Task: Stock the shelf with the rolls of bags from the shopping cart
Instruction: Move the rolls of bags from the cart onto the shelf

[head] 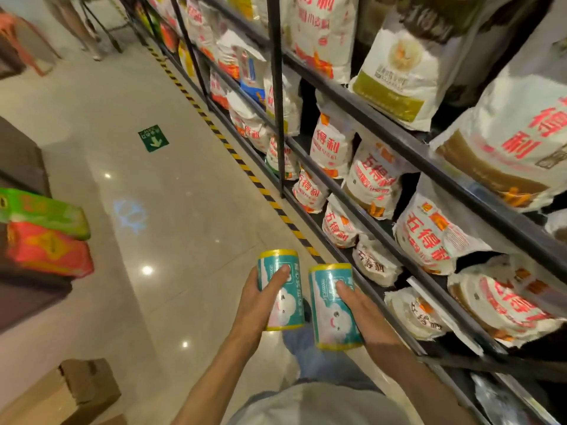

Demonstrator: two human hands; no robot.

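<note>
Fingers (280,276) of each hand grip one roll of bags (280,294), mid-carry; next, probably finding free shelf (383,231) space.

A: What do the rolls look like?

B: There are two. The left roll (280,289) and the right roll (334,306) are teal with yellow ends and a white cloud face. Both stand nearly upright, side by side, close to the shelf (383,234).

A shop aisle: dark shelving (383,118) stocked with what look like flour bags (374,179).
</note>
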